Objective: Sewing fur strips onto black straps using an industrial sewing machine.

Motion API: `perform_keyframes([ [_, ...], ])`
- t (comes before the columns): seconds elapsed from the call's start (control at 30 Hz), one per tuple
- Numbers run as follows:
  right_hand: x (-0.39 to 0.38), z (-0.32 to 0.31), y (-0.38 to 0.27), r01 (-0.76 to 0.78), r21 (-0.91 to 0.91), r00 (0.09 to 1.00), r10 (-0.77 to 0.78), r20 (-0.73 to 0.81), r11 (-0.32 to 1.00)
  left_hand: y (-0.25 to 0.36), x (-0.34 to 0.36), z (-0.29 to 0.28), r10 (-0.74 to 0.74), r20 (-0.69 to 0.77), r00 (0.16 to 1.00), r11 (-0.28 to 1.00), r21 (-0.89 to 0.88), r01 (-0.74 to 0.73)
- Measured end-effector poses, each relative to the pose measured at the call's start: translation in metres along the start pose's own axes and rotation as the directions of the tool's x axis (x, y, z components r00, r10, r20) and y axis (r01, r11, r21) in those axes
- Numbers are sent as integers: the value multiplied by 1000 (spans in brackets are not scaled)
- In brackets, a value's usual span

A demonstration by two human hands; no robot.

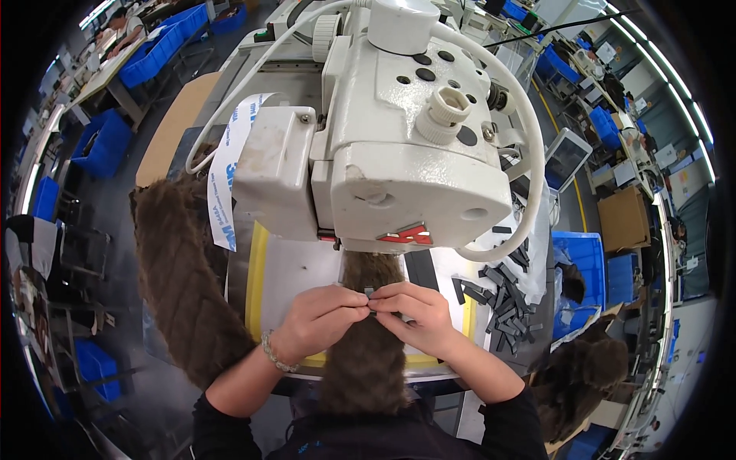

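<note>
A blue bin [586, 264] stands at the right of the desk [295, 268], with a dark furry piece in it; more blue bins [165, 42] sit on the far benches at upper left, their contents too small to tell. A brown fur strip [366, 337] lies down the middle of the desk, running from under the sewing machine [399, 146] toward the person's body. Both hands meet on top of it: the left hand [318, 320] and right hand [418, 316] pinch, fingertips nearly touching, what seems to be a small grey tab [370, 293] against the fur. A pile of similar grey tabs [502, 295] lies just right of the hands. A wider fur piece [180, 280] hangs off the desk's left side. The machine's white head looms over the strip's far end and hides it.
</note>
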State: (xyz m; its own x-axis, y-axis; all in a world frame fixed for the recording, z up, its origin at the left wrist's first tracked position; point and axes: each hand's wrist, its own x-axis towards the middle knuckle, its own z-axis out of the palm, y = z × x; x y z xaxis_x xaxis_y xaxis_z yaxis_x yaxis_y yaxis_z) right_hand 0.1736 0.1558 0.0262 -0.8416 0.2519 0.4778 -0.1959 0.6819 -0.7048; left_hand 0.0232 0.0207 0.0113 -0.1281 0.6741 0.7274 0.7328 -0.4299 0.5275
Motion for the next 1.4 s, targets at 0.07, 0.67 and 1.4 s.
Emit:
perform_keyframes([
  [0.07, 0, 3, 2, -41, 74, 999, 41, -4, 996, 0, -1, 0, -33, -14, 999, 999, -27, 33],
  [0.67, 14, 5, 36, -274, -135, 951, 247, -187, 952, -2, -1, 8, -124, 50, 991, 989, 90, 119],
  [1.4, 18, 7, 31, -448, 81, 891, 452, -40, 890, -19, 2, 23, -364, 186, 913, 803, 560, 206],
])
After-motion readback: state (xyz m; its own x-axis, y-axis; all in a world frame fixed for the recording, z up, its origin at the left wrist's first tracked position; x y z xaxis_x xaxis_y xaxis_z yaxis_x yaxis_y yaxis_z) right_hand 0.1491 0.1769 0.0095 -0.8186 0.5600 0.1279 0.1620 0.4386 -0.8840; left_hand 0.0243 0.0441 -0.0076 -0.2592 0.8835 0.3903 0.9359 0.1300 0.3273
